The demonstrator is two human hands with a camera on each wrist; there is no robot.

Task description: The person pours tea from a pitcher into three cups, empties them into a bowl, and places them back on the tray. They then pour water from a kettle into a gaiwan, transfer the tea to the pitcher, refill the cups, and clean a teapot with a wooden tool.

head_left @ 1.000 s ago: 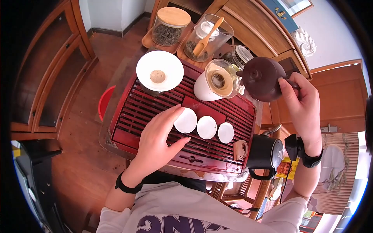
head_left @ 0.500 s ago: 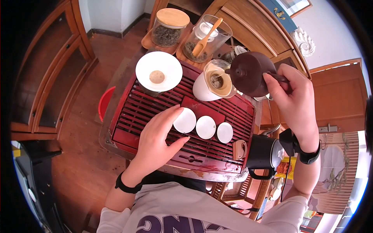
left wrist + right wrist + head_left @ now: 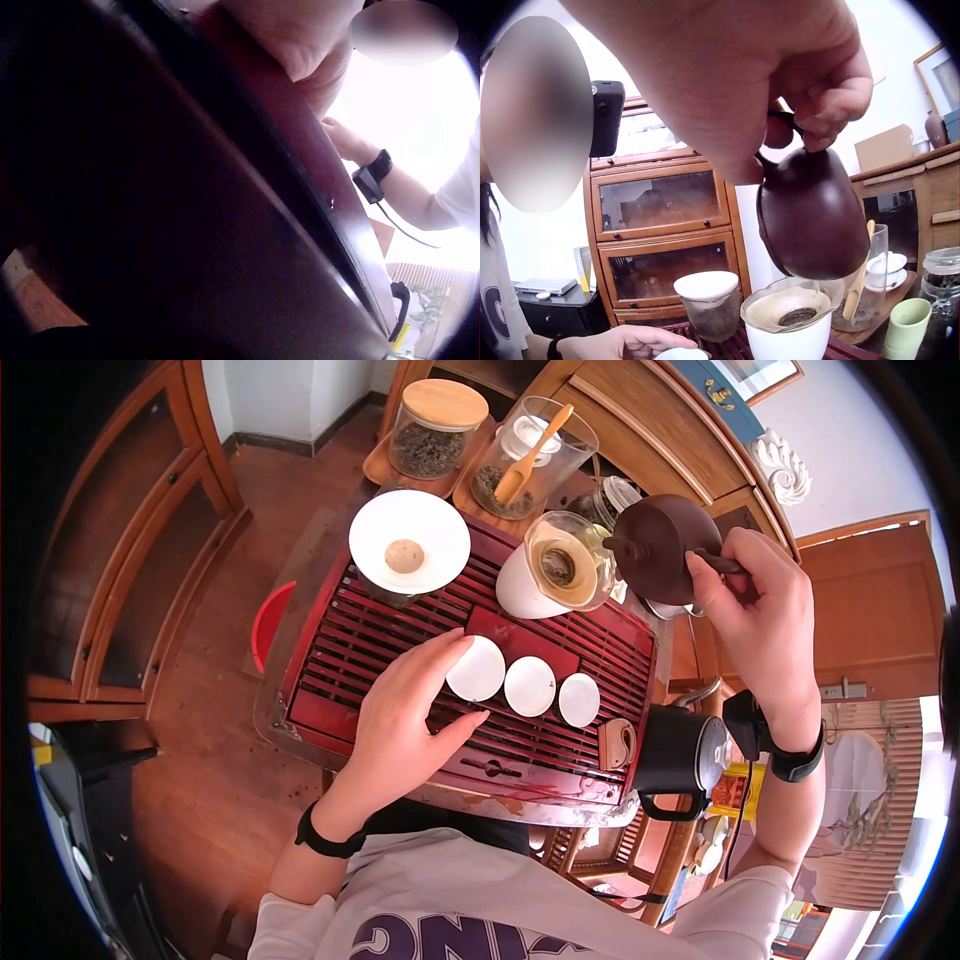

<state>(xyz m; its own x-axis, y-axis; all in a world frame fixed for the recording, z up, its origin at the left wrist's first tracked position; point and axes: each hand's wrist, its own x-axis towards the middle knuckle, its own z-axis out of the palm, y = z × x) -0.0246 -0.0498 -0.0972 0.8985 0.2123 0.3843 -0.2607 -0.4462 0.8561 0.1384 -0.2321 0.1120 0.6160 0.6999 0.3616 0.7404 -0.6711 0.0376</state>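
Observation:
My right hand (image 3: 765, 605) grips the handle of a dark brown clay teapot (image 3: 660, 545), held up with its spout at the rim of a glass dripper. A paper filter (image 3: 578, 582) with liquid and dark matter at its bottom lines the dripper, set in a white vessel (image 3: 522, 592). In the right wrist view the teapot tips down over the filter (image 3: 769, 313). My left hand (image 3: 400, 725) rests low on the tray, fingers and thumb spread loosely about the leftmost white cup (image 3: 476, 670). Two more white cups (image 3: 530, 687) stand in line beside it.
The cups stand on a slatted red tea tray (image 3: 345, 650). A wide white bowl-shaped piece (image 3: 440, 540) sits at its back left. Behind are a lidded tea jar (image 3: 435, 445) and a glass with a wooden scoop (image 3: 515, 480). A black kettle (image 3: 670, 760) stands at the right.
The teapot moved left over the filter, then drew back a little right; its position is now between the two earlier ones. My left hand and the cups have stayed put.

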